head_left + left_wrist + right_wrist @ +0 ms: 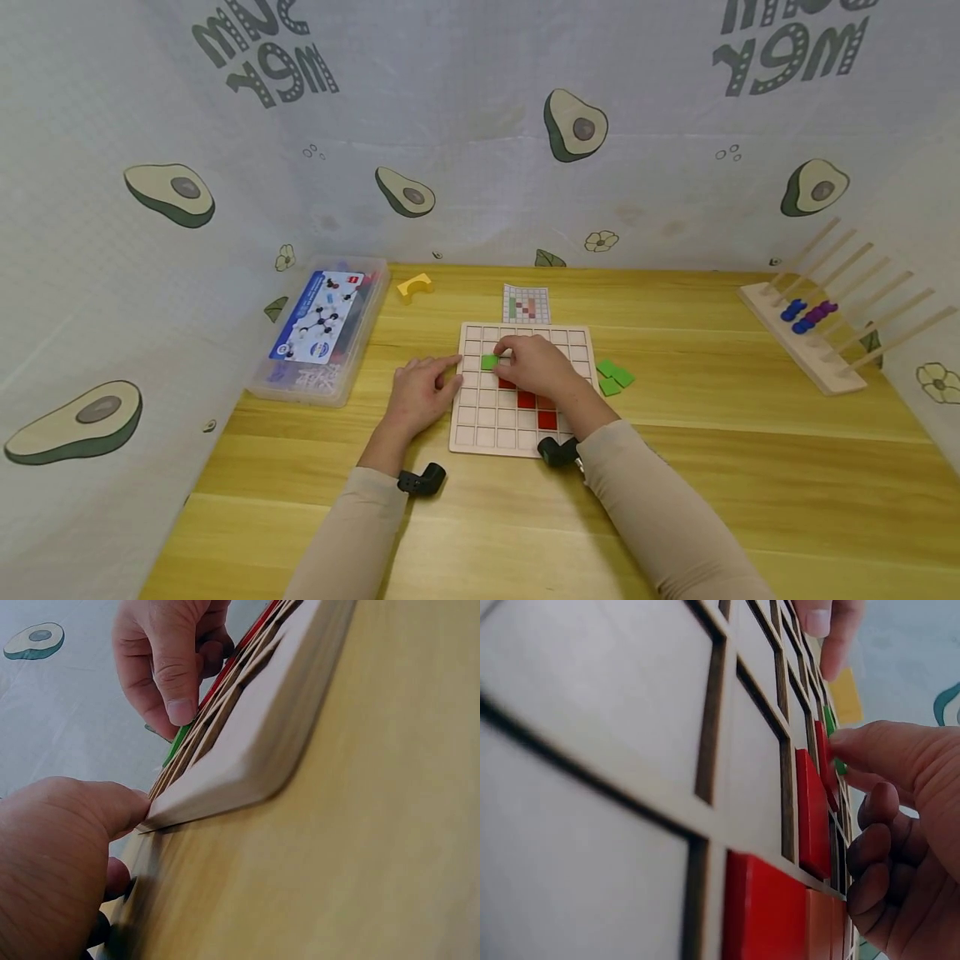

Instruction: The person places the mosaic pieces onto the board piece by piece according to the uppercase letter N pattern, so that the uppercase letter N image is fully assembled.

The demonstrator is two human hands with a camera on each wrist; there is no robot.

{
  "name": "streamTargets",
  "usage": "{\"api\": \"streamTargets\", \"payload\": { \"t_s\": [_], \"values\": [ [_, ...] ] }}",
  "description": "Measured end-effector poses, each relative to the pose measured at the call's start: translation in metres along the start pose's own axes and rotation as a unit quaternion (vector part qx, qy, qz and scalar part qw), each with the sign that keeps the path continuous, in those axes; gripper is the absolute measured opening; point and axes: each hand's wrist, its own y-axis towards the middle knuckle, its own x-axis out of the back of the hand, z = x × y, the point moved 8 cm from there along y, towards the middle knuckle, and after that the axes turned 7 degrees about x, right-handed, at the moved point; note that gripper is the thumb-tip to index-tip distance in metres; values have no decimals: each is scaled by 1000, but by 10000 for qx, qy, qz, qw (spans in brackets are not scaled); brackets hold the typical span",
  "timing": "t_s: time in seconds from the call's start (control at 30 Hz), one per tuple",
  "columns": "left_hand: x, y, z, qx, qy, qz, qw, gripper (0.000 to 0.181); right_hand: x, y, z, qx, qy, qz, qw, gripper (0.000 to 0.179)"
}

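Observation:
A wooden grid board (475, 436) lies flat on the table, with red square tiles (547, 420) seated in a diagonal line of its cells. My right hand (536, 365) reaches over the board, thumb and index finger pinching a green square tile (489, 362) at the upper-left cells. In the right wrist view the green tile (829, 718) shows beside the thumb, past the red tiles (812, 817). With relaxed fingers, my left hand (422, 392) touches the board's left edge; its thumb (124, 806) meets the wooden side in the left wrist view.
Loose green tiles (615, 373) lie right of the board. Behind it is a small printed pattern card (527, 293). A yellow arch block (415, 287) and a clear plastic box (315, 325) stand left; a pegged wooden rack (802, 342) with beads stands far right.

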Motion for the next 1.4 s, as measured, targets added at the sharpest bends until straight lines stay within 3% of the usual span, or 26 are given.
{"api": "streamTargets", "payload": {
  "t_s": [0.27, 0.57, 0.77, 1.03, 1.4],
  "values": [
    [-2, -1, 0, 17, 25, 29, 10000, 38, 2, -6, 1, 26, 47, -46, 10000, 30],
    [1, -1, -4, 6, -22, -38, 10000, 38, 16, -28, -10, -189, 381, -170, 9990, 32],
    [2, -1, -3, 64, -35, -15, 10000, 39, 29, -48, -29, -217, 362, -360, 9985, 32],
    [2, 0, -3, 50, 23, -33, 10000, 39, 43, -80, -63, -887, 618, -268, 9938, 37],
    [-2, 0, 1, 30, 15, -79, 10000, 39, 60, -117, -106, -1051, 623, -360, 9919, 45]
  ]
}}
